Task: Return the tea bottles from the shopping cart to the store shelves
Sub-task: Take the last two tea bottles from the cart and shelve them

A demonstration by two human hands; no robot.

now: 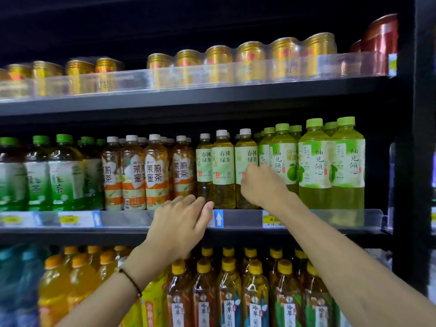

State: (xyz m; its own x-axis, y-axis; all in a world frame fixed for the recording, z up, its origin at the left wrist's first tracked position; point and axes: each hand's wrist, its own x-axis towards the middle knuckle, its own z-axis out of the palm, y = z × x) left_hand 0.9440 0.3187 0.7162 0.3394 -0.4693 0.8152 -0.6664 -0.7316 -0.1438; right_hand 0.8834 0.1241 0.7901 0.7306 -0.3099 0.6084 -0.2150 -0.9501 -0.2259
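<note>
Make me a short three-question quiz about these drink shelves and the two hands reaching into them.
1. True or false: gold cans stand on the top shelf.
2. The green tea bottle that the right hand holds has a cap that is: A white, B green, C yellow.
3. Fill in: the left hand reaches to the ___ shelf.
Key: 1 true; 2 A; 3 middle.

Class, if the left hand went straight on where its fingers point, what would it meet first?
Probably the base of the leftmost white-capped green tea bottle, just beyond the left hand; depth unclear.
</note>
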